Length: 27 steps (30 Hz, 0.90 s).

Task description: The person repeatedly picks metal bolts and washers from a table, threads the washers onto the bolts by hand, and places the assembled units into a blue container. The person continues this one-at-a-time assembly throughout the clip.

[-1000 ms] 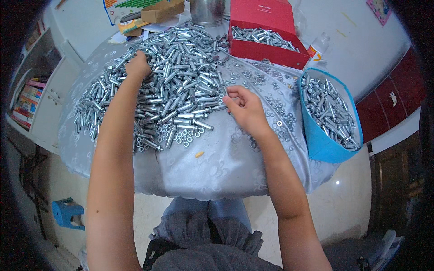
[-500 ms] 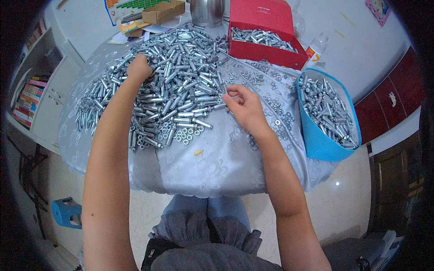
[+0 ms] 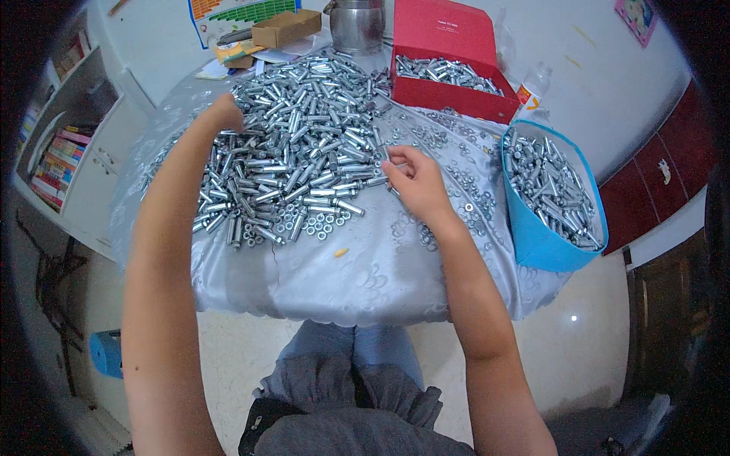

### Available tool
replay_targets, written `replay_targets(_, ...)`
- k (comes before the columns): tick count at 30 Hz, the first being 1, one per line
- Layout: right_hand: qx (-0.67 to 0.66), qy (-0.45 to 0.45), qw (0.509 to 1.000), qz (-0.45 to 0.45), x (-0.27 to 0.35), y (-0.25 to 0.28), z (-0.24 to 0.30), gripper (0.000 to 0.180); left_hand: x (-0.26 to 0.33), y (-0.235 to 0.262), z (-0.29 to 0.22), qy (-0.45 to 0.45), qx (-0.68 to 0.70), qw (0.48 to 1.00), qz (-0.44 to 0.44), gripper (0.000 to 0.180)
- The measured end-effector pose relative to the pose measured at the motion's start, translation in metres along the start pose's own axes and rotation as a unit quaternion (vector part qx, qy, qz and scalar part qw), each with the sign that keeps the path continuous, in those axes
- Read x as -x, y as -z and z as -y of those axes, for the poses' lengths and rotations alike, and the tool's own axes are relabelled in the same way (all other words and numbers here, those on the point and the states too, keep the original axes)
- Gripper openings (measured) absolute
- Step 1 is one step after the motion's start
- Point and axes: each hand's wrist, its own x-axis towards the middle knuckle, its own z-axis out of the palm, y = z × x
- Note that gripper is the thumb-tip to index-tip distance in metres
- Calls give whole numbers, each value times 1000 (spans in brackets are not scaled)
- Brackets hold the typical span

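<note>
A large heap of silver metal expansion bolts [image 3: 304, 129] with sleeves and nuts covers the middle and left of the table. My left hand [image 3: 224, 114] is at the heap's far left side, back upward; its fingers are hidden from view. At the heap's right edge my right hand [image 3: 416, 181] is closed, thumb and fingers curled in a pinch. A slim bolt [image 3: 383, 150] meets its fingertips and seems held there. Loose nuts [image 3: 318, 226] lie at the heap's near edge.
Right of the heap stand a blue fabric bin [image 3: 551, 258] and an open red box [image 3: 449, 99], both holding bolts. More nuts and washers [image 3: 465, 197] are scattered on the silver tablecloth [image 3: 319, 292]. A plastic bottle [image 3: 534, 83], metal pot [image 3: 357, 26] and cardboard box [image 3: 287, 29] stand behind.
My left hand has shifted slightly left over the heap. My right hand keeps its place beside the heap. The whole view has shifted a little.
</note>
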Motion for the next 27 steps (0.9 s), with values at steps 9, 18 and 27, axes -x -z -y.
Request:
replay_targets(9, 0, -5, 1000, 11, 4, 1, 4, 27, 41, 21, -23, -71, 219, 968, 97, 46)
replay_targets(18, -144, -42, 987, 61, 4, 2, 10, 27, 143, -53, -128, -209, 749, 618, 117, 45)
replay_targets(27, -95, -54, 987, 119, 12, 1, 21, 23, 178, -56, -138, -252, 762, 585, 113, 27)
